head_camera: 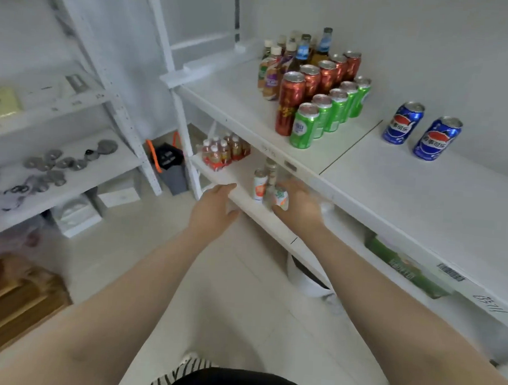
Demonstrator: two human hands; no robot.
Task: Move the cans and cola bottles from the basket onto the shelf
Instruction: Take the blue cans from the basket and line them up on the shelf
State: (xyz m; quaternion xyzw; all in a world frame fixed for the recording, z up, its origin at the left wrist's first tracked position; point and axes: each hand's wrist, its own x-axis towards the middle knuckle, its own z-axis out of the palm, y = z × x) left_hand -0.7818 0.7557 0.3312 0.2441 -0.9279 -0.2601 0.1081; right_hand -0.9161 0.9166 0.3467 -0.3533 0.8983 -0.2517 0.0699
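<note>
1. Left hand [213,210]: extended toward the front edge of the lower shelf [246,202]; fingers straight and relaxed, holding nothing, fingertips at the shelf edge.
2. Right hand [300,205]: reaches in over the lower shelf, fingers curved beside a small white can with green and orange print [280,197]. Motion blur prevents telling whether the fingers grip the can or only touch it.
3. Lower shelf contents: a white can with an orange label [259,184] stands upright just left of the small can; a tall slim can [271,170] stands behind them; a shrink-wrapped pack of small bottles [224,151] sits further left.
4. Upper shelf [409,188] contents: a row of tall red cans [310,86], a row of green cans [324,115] just right of it, and a group of bottles [286,57] behind both rows.
5. Two blue cola cans [420,132] stand upright on the upper shelf, well apart from the rows, near the wall.
6. The basket is not visible in this view.
7. Left-hand shelving unit [71,171]: carries round metal parts.
</note>
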